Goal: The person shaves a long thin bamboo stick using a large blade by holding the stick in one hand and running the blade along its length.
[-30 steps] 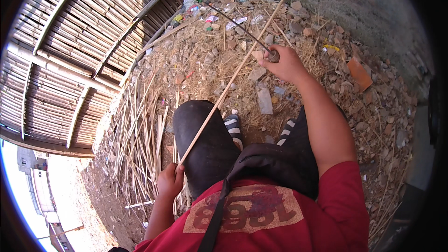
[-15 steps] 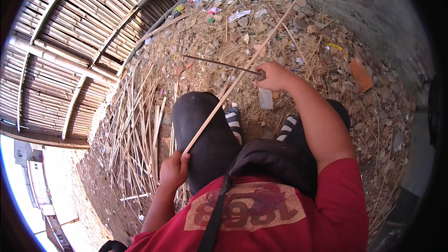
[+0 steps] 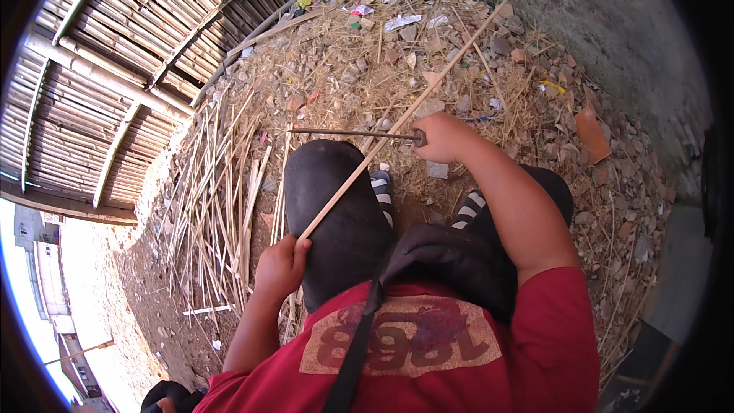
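My left hand [image 3: 280, 269] is closed round the near end of a long, pale bamboo strip [image 3: 451, 66], beside my left knee. The strip slants across that knee, its far end pointing up and right over the rubble. In my right hand [image 3: 445, 138] is the dark handle of a long, thin knife [image 3: 336, 133], its narrow dark blade seen almost edge-on and pointing left. Blade and strip cross near the handle; whether they touch I cannot tell. The right fingers partly hide the handle.
Many split bamboo strips [image 3: 222, 206] lie piled left of my left leg. A slatted bamboo wall [image 3: 99, 84] stands left, a brick wall [image 3: 612, 23] at right. Stones, straw and litter cover the ground, with an orange-brown tile piece [image 3: 592, 136] at right.
The knife has swung so its tip sits lower, and my right hand has moved slightly down and left. My left hand still grips the strip, a little higher in view.
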Action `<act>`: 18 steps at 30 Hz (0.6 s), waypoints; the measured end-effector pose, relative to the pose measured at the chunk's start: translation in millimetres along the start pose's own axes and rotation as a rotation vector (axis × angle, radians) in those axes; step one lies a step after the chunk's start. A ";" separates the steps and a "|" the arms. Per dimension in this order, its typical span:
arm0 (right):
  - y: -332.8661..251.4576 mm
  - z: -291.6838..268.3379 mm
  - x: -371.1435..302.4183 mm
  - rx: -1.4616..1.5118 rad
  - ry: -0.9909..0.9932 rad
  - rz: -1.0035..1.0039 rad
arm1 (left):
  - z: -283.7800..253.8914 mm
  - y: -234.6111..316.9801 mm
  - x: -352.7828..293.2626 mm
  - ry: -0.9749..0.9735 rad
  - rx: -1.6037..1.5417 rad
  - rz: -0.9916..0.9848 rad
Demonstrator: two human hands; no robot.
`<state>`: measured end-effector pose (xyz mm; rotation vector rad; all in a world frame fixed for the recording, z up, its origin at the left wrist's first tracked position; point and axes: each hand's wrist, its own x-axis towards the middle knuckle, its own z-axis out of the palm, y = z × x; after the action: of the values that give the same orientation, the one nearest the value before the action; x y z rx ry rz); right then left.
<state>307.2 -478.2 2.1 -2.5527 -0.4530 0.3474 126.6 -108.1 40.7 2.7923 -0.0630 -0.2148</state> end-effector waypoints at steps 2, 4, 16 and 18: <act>-8.5 -3.6 -7.7 0.027 0.020 -0.008 | 0.8 -2.0 -1.3 -0.008 0.004 -0.008; -36.9 -12.5 -19.4 -0.143 -0.042 -0.053 | -1.0 -0.2 -4.1 -0.010 0.008 -0.020; 2.1 -7.6 -3.5 0.029 0.052 0.108 | 0.7 -0.6 0.0 -0.025 -0.014 -0.033; -22.8 -10.7 -7.6 -0.066 -0.062 0.033 | 3.5 0.3 -4.1 0.000 0.031 -0.052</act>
<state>298.2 -467.5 24.3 -2.6221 -0.4525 0.4320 122.0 -109.2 38.1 2.8267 0.0059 -0.2279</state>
